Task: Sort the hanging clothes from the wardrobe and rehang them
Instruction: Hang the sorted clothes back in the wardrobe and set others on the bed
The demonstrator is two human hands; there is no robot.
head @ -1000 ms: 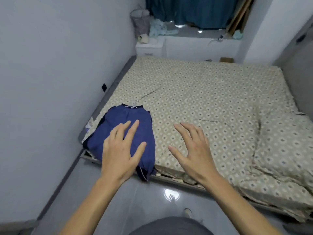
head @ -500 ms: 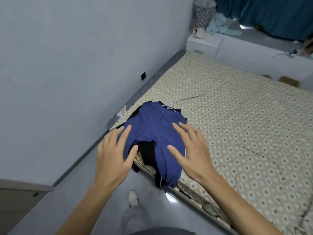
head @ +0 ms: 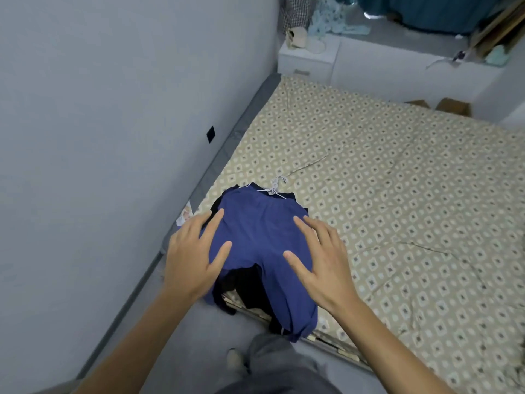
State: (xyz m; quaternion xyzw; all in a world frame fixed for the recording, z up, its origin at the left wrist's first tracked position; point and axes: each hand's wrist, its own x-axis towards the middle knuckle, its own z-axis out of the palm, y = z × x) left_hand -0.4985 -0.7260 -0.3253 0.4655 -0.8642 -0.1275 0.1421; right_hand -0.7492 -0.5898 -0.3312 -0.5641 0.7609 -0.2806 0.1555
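A pile of clothes lies on the near left corner of the bed (head: 397,194). A blue garment (head: 261,237) tops the pile, with dark clothes (head: 247,288) under it and white hanger hooks (head: 277,184) sticking out at the far end. My left hand (head: 193,257) is spread flat over the garment's left edge. My right hand (head: 321,257) is spread over its right side. Both have straight fingers and hold nothing; whether they touch the cloth I cannot tell.
The bed's patterned sheet stretches right and away. A grey wall (head: 99,137) runs close along the left. A white nightstand (head: 306,58) with small items stands at the bed's far corner, cardboard boxes (head: 451,106) beyond. My leg and shoe (head: 235,359) are on the grey floor.
The view has moved closer to the pile. Both hands have advanced from the pile's near edge to over the blue garment, still spread.
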